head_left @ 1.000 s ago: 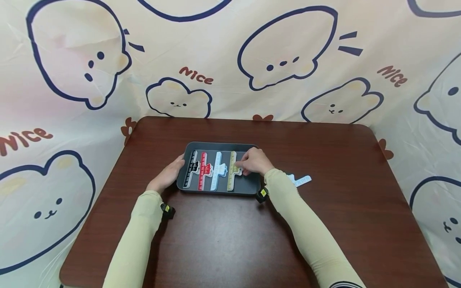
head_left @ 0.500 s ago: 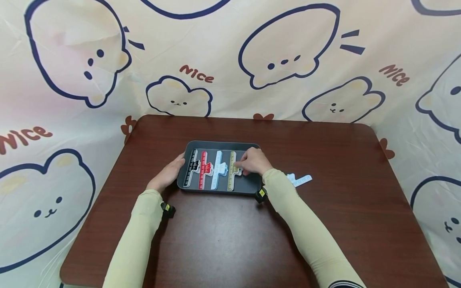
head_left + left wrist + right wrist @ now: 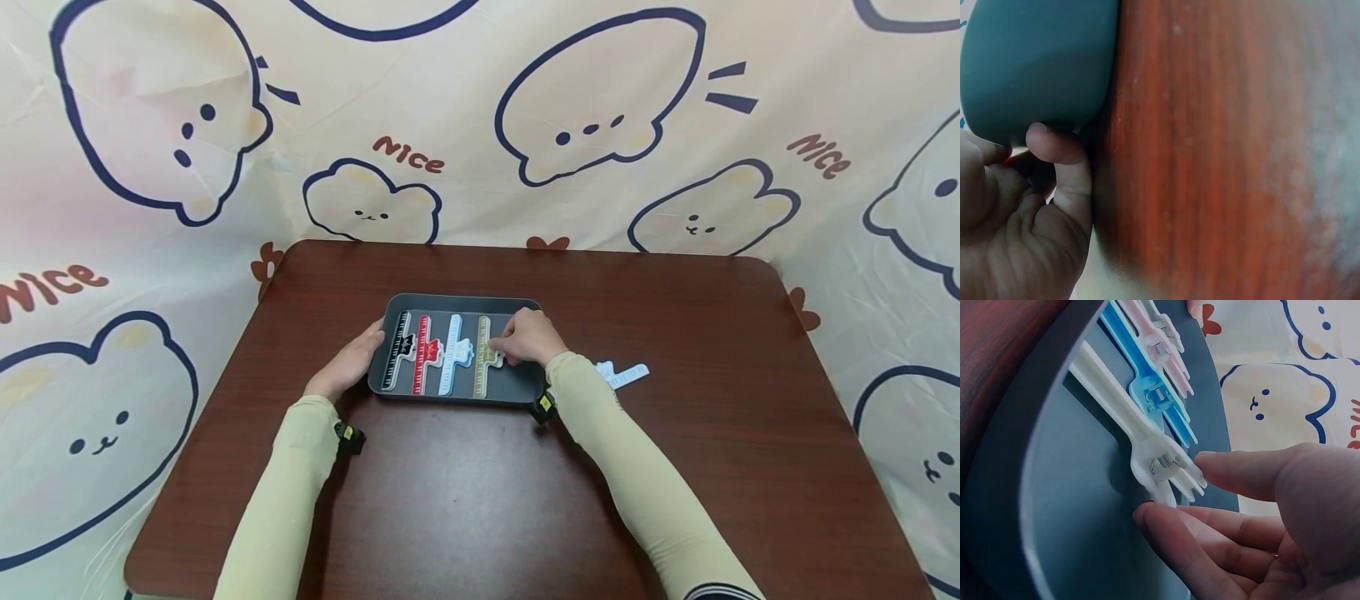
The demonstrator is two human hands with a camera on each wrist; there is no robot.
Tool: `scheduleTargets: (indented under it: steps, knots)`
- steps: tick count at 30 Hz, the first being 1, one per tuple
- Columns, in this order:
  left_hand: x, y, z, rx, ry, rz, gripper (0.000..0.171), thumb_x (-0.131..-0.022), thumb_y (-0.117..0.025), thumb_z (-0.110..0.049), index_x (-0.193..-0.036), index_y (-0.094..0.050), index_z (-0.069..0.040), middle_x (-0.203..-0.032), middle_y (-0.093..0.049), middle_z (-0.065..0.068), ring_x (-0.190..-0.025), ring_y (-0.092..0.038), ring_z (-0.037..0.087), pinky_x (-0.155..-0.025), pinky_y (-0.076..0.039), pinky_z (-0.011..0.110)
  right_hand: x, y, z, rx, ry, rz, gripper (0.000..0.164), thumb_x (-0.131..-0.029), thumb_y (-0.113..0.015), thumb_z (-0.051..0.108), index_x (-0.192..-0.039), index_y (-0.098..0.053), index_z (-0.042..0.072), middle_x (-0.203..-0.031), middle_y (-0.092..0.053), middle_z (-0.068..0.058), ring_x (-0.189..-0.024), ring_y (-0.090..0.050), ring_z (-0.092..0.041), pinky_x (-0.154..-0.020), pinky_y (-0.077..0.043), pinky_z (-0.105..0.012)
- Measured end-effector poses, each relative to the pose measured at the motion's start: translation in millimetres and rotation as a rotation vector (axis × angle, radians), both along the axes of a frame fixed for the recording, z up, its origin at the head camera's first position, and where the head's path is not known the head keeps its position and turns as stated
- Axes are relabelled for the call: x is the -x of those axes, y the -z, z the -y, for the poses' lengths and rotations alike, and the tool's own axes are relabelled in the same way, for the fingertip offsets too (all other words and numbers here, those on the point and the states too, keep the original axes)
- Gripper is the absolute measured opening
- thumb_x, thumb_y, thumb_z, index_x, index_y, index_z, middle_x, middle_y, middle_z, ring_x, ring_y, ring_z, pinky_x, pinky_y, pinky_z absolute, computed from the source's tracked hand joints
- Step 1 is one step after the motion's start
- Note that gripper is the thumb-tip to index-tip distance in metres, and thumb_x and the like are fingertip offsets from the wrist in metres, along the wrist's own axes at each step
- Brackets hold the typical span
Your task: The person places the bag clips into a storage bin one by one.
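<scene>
A dark grey tray (image 3: 517, 385) carries a row of ruler clips: black (image 3: 397, 350), red (image 3: 422, 354), light blue (image 3: 452, 354) and olive-yellow (image 3: 482, 357). My right hand (image 3: 531, 335) reaches over the tray's right part, thumb and forefinger pinching the springy handle of the olive-yellow clip. In the right wrist view this ruler clip (image 3: 1154, 456) looks pale cream, its handle between thumb and forefinger. Against the tray's left end lies my left hand (image 3: 351, 360), fingers along the outer wall. The left wrist view has its thumb (image 3: 1060, 150) touching the wall; the other fingers are partly hidden.
Right of the tray, partly behind my right sleeve, a light blue ruler clip (image 3: 628, 377) lies on the brown table (image 3: 450, 500). Printed fabric (image 3: 465, 100) with cartoon bears hangs around the table's back and sides.
Nearly nothing differs: both hands keep their places, and the clips and tray stay put. The head view shifts very slightly.
</scene>
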State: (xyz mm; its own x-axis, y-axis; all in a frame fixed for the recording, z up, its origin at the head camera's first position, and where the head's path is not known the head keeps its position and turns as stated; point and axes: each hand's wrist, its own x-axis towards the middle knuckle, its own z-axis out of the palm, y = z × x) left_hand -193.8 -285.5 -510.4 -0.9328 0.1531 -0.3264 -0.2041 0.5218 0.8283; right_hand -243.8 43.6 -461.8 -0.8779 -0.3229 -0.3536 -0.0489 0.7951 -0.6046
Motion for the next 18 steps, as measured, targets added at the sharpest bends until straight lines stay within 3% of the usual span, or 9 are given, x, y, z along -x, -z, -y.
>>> scheduleTargets:
  steps: [4,9,14,18]
  knots:
    - [0.4,0.6,-0.1,0.0,0.003,-0.004,0.059,-0.114,-0.023,-0.038,-0.169,-0.009,-0.019,-0.175,-0.01,0.011,-0.162,-0.005,0.034,-0.128,-0.006,0.063,-1.1,-0.5,-0.5,-0.028,-0.001,-0.002,0.032,-0.097,-0.073,0.036,-0.083,-0.084,0.011,-0.067,-0.072,-0.004,-0.078,-0.065,-0.019,-0.074,-0.048,-0.034]
    - [2.0,1.2,-0.4,-0.002,0.002,-0.001,0.058,-0.115,-0.022,-0.034,-0.168,-0.008,-0.017,-0.175,-0.008,0.01,-0.162,-0.003,0.034,-0.128,-0.005,0.062,-2.4,-1.0,-1.1,-0.026,0.003,0.003,0.028,-0.098,-0.073,0.034,-0.096,-0.085,0.009,-0.073,-0.075,-0.004,-0.075,-0.069,-0.017,-0.08,-0.053,-0.037]
    - [0.6,-4.0,-3.1,-0.001,0.004,0.004,0.057,-0.115,-0.021,-0.03,-0.168,-0.007,-0.014,-0.175,-0.006,0.013,-0.162,-0.002,0.035,-0.128,-0.004,0.062,-2.7,-2.6,-2.8,-0.004,0.001,-0.001,0.027,-0.098,-0.074,0.033,-0.099,-0.084,0.009,-0.077,-0.077,-0.005,-0.073,-0.071,-0.015,-0.085,-0.055,-0.04]
    - [1.1,1.5,-0.7,0.007,0.008,-0.012,0.058,-0.115,-0.022,-0.035,-0.168,-0.008,-0.019,-0.176,-0.007,0.008,-0.162,-0.002,0.032,-0.128,-0.004,0.061,-3.2,-3.5,-3.8,0.011,0.007,-0.004,0.026,-0.097,-0.074,0.033,-0.098,-0.085,0.01,-0.078,-0.077,-0.004,-0.073,-0.072,-0.015,-0.086,-0.056,-0.041]
